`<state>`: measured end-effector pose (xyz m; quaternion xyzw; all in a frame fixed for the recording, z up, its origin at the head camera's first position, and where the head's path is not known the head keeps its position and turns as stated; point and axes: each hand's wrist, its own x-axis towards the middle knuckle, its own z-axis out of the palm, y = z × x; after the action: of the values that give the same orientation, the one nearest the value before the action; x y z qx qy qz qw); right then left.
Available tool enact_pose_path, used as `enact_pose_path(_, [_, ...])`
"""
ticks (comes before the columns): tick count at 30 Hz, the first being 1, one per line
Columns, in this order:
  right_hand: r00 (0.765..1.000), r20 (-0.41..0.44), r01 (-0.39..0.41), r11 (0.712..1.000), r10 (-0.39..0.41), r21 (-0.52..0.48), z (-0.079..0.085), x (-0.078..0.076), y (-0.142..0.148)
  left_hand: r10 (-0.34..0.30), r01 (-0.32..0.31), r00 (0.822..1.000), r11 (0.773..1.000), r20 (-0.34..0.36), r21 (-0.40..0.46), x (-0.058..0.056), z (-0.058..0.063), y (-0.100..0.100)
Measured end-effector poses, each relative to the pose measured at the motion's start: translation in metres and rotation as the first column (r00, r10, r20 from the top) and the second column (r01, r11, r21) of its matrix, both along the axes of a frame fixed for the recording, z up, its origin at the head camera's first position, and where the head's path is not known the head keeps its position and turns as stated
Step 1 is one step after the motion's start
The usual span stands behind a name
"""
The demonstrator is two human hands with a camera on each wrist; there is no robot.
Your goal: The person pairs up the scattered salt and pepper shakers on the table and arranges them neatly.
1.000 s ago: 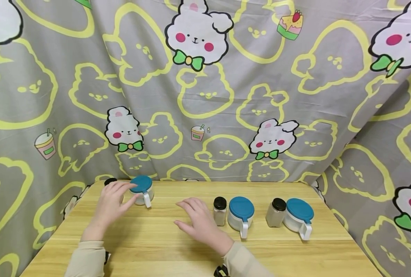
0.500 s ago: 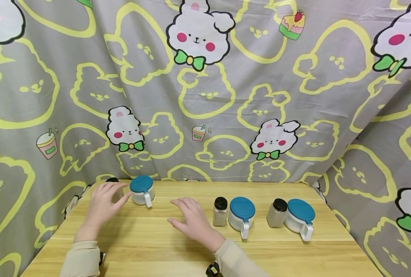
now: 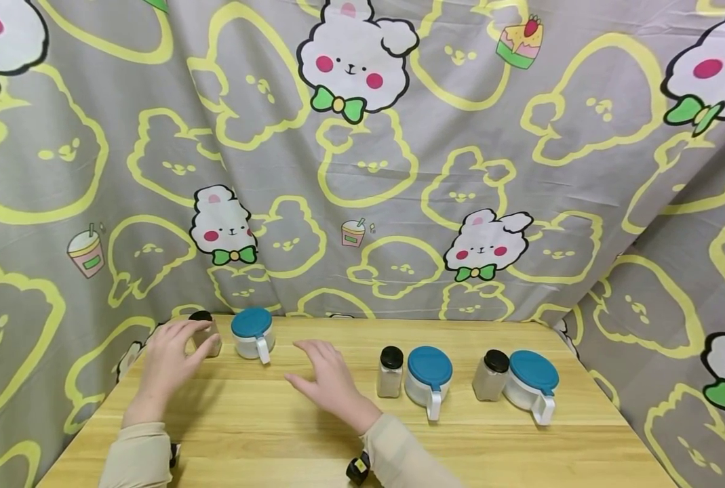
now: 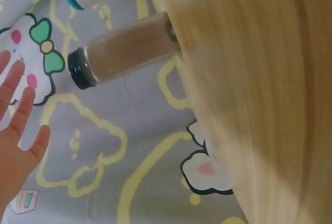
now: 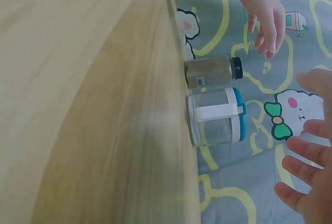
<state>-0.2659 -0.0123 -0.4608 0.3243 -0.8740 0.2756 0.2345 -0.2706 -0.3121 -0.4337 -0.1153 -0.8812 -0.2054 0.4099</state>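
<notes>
My left hand (image 3: 168,359) hovers over the table's left side with fingers relaxed and nothing in them. Just beyond it stands a black-capped spice jar (image 3: 213,344), partly covered by the fingers in the head view; brown powder fills this jar (image 4: 132,47) in the left wrist view. To its right is a clear seasoning pot (image 3: 252,335) with a blue lid and white handle. My right hand (image 3: 331,383) is held in the air near the middle, thumb and fingers spread apart, holding nothing. In the right wrist view, its fingers (image 5: 306,169) are well apart from the seasoning pot (image 5: 213,130).
Right of my right hand stand a second black-capped jar (image 3: 389,379) and blue-lidded pot (image 3: 428,376). Another such jar (image 3: 490,379) and pot (image 3: 528,379) stand farther right. A patterned curtain (image 3: 386,285) hangs behind the wooden table (image 3: 264,434).
Both hands have drifted left. My left hand has moved away from the left pot and uncovered more of the left spice jar. The jars and pots stay in place.
</notes>
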Motion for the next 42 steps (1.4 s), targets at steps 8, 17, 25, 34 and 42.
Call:
enact_pose_path(8, [0.991,0.128,-0.013,0.996,0.024,-0.083,-0.003,-0.006,-0.015,0.064,-0.069,0.99,0.997,0.124,0.039,0.006,0.001,-0.01])
enact_pose_path(17, [0.927,0.372,0.031,0.973,0.058,-0.228,0.001,-0.01,-0.027,0.123,-0.132,0.977,0.99,0.173,0.043,0.007,0.001,-0.02])
enact_pose_path(25, [0.887,0.456,0.076,0.953,0.069,-0.292,-0.006,-0.02,-0.039,0.127,-0.14,0.954,0.99,0.271,0.031,0.004,-0.005,-0.029])
enact_pose_path(34, [0.862,0.498,0.095,0.935,0.094,-0.342,-0.012,-0.028,-0.053,0.126,-0.145,0.922,0.989,0.365,0.025,-0.001,-0.008,-0.038])
enact_pose_path(42, [0.848,0.523,0.117,0.929,0.09,-0.351,-0.012,-0.033,-0.063,0.148,-0.155,0.879,0.988,0.454,-0.022,-0.011,-0.003,-0.045])
